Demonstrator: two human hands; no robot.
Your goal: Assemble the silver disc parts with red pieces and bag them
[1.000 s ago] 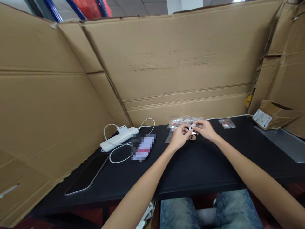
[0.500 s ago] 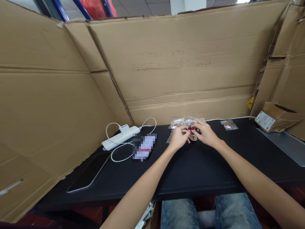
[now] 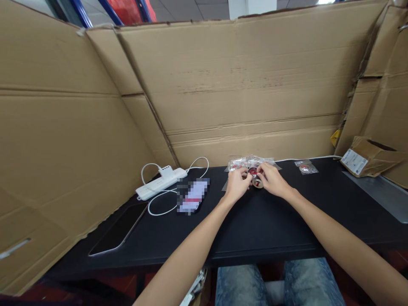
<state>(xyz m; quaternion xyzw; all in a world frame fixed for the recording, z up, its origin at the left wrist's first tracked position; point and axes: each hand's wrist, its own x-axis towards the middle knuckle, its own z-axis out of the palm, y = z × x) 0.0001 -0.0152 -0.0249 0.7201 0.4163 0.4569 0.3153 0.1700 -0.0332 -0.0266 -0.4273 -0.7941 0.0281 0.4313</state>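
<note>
Both hands meet over the back middle of the black table. Between them is a small round metal piece with a red centre (image 3: 253, 171); its exact kind is too small to tell. My left hand (image 3: 237, 182) is closed at the piece's left edge, thumb and fingers pinched together. On the opposite edge, my right hand (image 3: 270, 176) pinches it with thumb and forefinger. Just below the fingers shows a second round disc (image 3: 257, 183), pale with a red mark. Clear plastic bags (image 3: 237, 163) with red and silver round pieces lie right behind the hands.
Left of my arms are a phone (image 3: 194, 195), a white power strip (image 3: 162, 183) with cables, and a dark tablet (image 3: 119, 229). To the right lie another small bag (image 3: 306, 167), an open cardboard box (image 3: 369, 157) and a clear sheet (image 3: 379, 193). Cardboard walls (image 3: 242, 93) enclose the table.
My fingers have spread slightly apart, so more of the round piece and the disc below it shows. My right hand has shifted a little; both hands stay at the same spot.
</note>
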